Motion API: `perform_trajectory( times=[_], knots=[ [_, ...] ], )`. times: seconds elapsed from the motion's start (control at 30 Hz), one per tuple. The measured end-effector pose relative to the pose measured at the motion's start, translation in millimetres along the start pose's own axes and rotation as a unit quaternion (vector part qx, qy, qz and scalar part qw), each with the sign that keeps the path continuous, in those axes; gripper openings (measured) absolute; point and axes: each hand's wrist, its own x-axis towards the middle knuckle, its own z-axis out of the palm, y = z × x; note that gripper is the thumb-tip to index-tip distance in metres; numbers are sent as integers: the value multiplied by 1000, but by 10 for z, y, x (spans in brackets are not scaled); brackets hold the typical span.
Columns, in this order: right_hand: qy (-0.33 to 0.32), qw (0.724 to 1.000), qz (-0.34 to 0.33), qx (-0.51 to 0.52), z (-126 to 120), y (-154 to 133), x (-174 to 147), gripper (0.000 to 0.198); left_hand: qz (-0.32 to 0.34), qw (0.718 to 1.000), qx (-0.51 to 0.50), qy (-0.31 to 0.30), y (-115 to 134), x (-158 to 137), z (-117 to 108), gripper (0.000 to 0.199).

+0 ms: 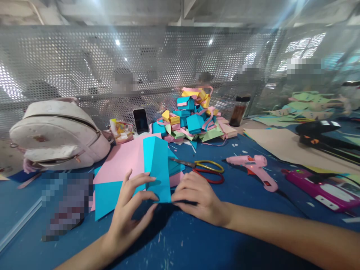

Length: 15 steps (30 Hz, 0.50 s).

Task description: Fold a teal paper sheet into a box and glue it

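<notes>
A folded piece of blue paper (161, 165) stands in front of me, creased lengthwise, with its lower edge towards me. My left hand (133, 202) grips its lower left part, fingers on the face and thumb by the bottom edge. At the lower right corner, my right hand (199, 197) pinches the paper between thumb and fingers. Behind it lie pink sheets (123, 159) and blue sheets (107, 195). Scissors (208, 165) with yellow and red handles rest just beyond my right hand, their blade tips close to the blue paper.
Small folded paper boxes (194, 116) form a pile at the back. A pink glue gun (253, 165), a magenta power strip (320, 189) and a black tool (320, 133) lie to the right. At left sits a white backpack (62, 135); a phone (140, 120) and a bottle (239, 110) stand behind.
</notes>
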Motion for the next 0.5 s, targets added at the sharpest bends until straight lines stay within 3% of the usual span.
perform_trajectory(
  times=[0.5],
  knots=[
    [4,1000,20,8,-17,-2,12,8,-18,999,-26,23,-50,-29,9,24]
  ],
)
